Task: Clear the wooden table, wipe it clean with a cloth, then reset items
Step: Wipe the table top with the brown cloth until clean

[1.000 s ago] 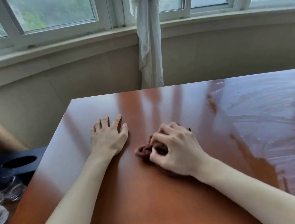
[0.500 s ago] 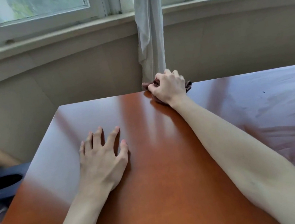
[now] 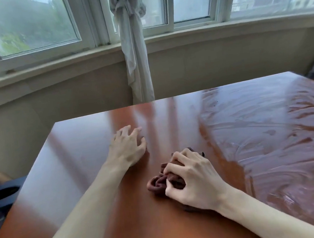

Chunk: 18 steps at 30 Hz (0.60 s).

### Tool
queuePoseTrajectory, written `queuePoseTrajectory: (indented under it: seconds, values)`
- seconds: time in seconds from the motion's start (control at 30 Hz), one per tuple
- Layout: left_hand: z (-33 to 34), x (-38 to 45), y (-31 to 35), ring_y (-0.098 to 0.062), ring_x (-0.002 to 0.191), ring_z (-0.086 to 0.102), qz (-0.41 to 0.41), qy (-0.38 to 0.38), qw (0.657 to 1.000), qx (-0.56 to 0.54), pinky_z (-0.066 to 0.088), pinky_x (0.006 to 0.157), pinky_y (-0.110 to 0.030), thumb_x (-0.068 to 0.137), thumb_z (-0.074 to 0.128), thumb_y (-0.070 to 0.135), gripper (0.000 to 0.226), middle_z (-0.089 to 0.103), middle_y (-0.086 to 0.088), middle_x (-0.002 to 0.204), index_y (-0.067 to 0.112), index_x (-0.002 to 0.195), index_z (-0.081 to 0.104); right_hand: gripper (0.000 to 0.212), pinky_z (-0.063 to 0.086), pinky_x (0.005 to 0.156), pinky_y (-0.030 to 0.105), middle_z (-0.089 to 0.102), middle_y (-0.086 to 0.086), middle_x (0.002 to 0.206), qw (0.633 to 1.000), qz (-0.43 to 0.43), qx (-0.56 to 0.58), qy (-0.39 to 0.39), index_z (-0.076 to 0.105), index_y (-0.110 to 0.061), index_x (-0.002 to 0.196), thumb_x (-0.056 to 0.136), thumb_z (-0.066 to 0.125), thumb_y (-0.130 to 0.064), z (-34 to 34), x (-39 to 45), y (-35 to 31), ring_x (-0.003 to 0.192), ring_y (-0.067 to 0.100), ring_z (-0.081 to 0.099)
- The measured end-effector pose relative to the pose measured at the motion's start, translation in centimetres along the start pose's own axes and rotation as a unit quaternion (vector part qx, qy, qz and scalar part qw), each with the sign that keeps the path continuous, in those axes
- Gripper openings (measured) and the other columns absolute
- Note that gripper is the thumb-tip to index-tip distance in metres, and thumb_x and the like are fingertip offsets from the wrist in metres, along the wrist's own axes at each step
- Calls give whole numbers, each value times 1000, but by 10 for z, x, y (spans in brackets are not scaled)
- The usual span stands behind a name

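Head view, the only one. The wooden table (image 3: 108,213) takes up the near half of the scene and runs off to the right; nothing stands on it.

Right hand (image 3: 195,179): fingers curled down around a bunched dark-brown cloth (image 3: 160,183) and pressing it onto the wood, near the middle of the table. Most of the wad is under the palm; a few folds stick out on the hand's left side.

Left hand (image 3: 127,148): holds nothing. Fingers spread and slightly bent, tips on the tabletop, just left of and farther than the cloth. It appears to be bracing.

Surface: right of the cloth the top shows cloudy, streaky smears, apparently a damp wiped film. Left of the cloth the wood is glossy and unstreaked. The boundary runs roughly near to far, just right of the right hand.

Judgement: wiping stage. The unstreaked strip lies leftward of the cloth, under and beyond the left hand, so that hand likely has to lift clear.

Far side: knotted curtain (image 3: 133,48) before the windows.
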<state>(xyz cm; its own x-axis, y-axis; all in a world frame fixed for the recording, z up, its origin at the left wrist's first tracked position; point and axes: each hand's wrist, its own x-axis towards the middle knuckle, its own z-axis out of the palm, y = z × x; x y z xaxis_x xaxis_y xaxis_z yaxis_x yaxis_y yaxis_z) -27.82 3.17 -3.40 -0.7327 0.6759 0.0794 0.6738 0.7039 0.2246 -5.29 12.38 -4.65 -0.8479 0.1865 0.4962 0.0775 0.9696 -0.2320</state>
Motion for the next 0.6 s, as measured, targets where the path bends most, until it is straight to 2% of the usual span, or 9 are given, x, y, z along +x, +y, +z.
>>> queuePoseTrajectory:
  seconds: [0.13, 0.27, 0.33, 0.47, 0.6]
  values:
    - [21, 1, 12, -29, 152, 17, 9, -21, 1000, -20, 13, 124, -47, 98, 39, 59, 56, 24, -7, 165, 44, 152, 34, 29, 50, 78, 34, 60, -9, 89, 997, 58, -41, 5, 70, -30, 88, 79, 56, -54, 6, 35, 43, 88, 21, 56]
    - [31, 2, 8, -23, 152, 15, 6, 7, 999, -31, 11, 125, -43, 91, 27, 69, 64, 24, 1, 164, 49, 152, 32, 40, 43, 74, 36, 59, -3, 89, 986, 142, -89, -10, 68, -27, 85, 78, 48, -61, 38, 125, 115, 90, 29, 58]
    - [33, 2, 7, -19, 153, 12, 4, 15, 1000, -26, 10, 125, -41, 85, 16, 72, 71, 22, 5, 164, 51, 152, 29, 38, 42, 77, 38, 60, 0, 95, 981, 174, -88, -16, 70, -26, 89, 82, 54, -59, 56, 173, 150, 97, 30, 57]
    - [38, 3, 5, -12, 153, 5, -4, 29, 999, -17, 6, 125, -36, 86, 12, 73, 69, 17, 12, 165, 55, 152, 24, 38, 43, 84, 41, 62, 4, 106, 971, 218, -100, -2, 72, -25, 100, 85, 57, -57, 88, 260, 207, 106, 34, 56]
    - [37, 3, 6, -11, 153, 3, -10, 24, 999, -19, 4, 125, -35, 86, 11, 73, 69, 15, 13, 165, 56, 151, 23, 39, 41, 87, 41, 63, 6, 110, 965, 241, -107, -8, 73, -24, 104, 87, 57, -56, 97, 285, 221, 110, 37, 55]
